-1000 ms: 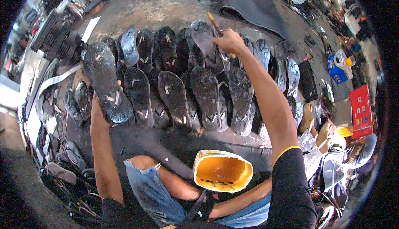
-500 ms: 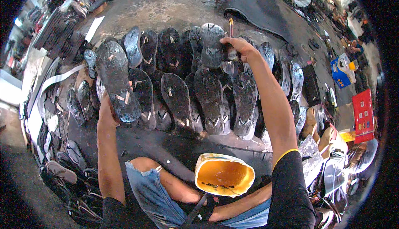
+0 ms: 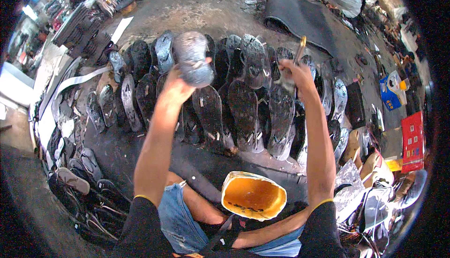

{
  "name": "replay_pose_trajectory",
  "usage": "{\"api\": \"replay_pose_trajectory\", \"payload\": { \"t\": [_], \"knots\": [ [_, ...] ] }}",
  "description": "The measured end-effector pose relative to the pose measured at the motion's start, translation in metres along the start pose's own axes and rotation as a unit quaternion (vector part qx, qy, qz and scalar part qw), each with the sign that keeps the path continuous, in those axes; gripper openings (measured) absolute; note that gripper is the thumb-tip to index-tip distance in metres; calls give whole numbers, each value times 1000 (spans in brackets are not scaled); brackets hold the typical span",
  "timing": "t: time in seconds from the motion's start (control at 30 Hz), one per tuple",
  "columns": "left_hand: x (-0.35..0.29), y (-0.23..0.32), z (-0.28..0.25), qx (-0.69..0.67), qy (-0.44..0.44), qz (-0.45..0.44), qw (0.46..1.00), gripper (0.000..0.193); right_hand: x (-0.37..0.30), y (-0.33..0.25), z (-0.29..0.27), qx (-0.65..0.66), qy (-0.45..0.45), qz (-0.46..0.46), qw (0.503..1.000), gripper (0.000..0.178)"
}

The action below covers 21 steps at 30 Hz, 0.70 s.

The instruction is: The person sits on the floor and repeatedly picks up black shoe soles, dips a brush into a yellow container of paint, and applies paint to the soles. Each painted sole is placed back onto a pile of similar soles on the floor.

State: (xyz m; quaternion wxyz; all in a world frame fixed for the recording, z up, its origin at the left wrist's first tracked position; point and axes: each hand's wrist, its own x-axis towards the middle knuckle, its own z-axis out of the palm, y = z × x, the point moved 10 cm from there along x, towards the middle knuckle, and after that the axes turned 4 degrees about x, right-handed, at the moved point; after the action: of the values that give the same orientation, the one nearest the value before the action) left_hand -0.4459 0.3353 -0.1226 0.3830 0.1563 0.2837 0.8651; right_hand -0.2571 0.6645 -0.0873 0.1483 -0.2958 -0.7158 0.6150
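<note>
My left hand (image 3: 177, 87) is closed on a sandal sole (image 3: 192, 56), raised above the far row; motion blurs it, and a greyish, shiny face shows. Farther right, my right hand (image 3: 297, 74) grips a brush (image 3: 301, 48), its pale handle tip pointing up and its bristle end low and blurred. Beside that hand lies a glossy dark sole (image 3: 254, 61). Several dark soles stand in two overlapping rows in front of me, among them one (image 3: 207, 113) with small pale strips near its ends.
Near my legs stands a cut-open white container (image 3: 227, 181) with amber stuff inside. A dark rubber sheet (image 3: 300, 17) lies at the back. Sandals (image 3: 72, 180) are heaped at left. A red box (image 3: 412, 141) and a blue box (image 3: 393, 92) sit at right.
My left hand has swung up and to the right with the sole, which now shows a greyer face. My right hand has moved right with the brush, away from the glossy sole.
</note>
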Motion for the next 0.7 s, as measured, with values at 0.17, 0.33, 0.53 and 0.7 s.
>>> {"api": "replay_pose_trajectory", "payload": {
  "t": [0.17,0.33,0.53,0.7],
  "knots": [
    [94,-64,-12,33,93,-6,995,34,-126,11,-35,83,18,40,996,33],
    [83,-98,-35,62,140,-120,981,35,-237,43,-112,36,111,107,987,37],
    [-26,-45,-7,200,273,-91,936,39,-306,57,-159,69,172,79,979,34],
    [-103,-12,21,600,242,-48,761,39,-307,68,-142,256,184,36,948,44]
  ]
}}
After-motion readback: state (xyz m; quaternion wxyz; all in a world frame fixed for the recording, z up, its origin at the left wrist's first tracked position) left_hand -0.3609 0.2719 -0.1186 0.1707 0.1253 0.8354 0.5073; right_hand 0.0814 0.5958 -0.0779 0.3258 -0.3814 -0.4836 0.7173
